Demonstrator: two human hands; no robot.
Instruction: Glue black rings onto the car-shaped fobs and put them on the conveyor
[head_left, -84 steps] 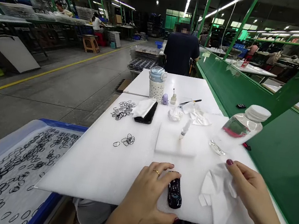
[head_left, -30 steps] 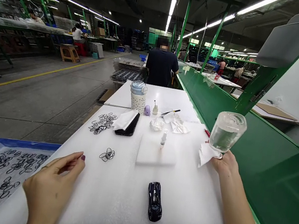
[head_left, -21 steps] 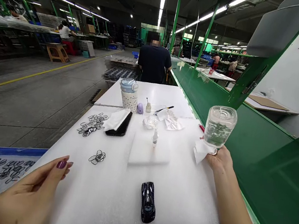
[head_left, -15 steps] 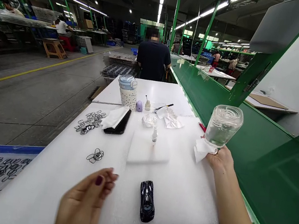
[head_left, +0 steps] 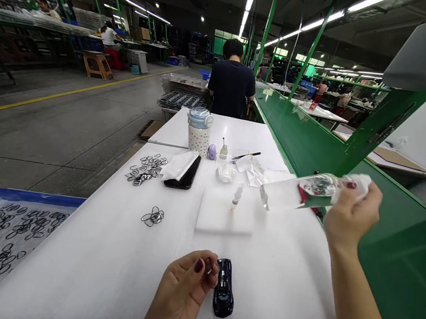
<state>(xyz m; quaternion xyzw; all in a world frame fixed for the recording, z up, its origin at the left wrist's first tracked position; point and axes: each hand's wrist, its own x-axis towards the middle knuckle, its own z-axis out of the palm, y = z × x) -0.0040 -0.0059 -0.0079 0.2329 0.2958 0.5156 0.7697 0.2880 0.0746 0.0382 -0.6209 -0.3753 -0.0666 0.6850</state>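
Note:
My right hand (head_left: 352, 217) grips a clear bottle (head_left: 289, 193) at its neck end, with white tissue (head_left: 361, 184) bunched in the same grip. The bottle lies almost level in the air, its base pointing left. My left hand (head_left: 185, 289) is closed in a pinch in front of me; what its fingertips hold, if anything, I cannot make out. Just right of those fingers a glossy black toy car (head_left: 223, 289) rests on the table. Beyond it a white foam block (head_left: 222, 221) bears a small clear vial (head_left: 237, 195).
Black rings lie in a small pile (head_left: 153, 217) and a larger one (head_left: 146, 168) at left. Behind are tissue on a black phone (head_left: 185, 174), a dotted cup (head_left: 199, 135) and crumpled tissues (head_left: 250, 170). A green conveyor (head_left: 397, 236) runs along the right; a person (head_left: 232, 86) sits ahead.
My right hand has lifted the bottle and turned it from upside down to nearly level. My left hand has come rightward, close to the toy car. The whole view has shifted slightly.

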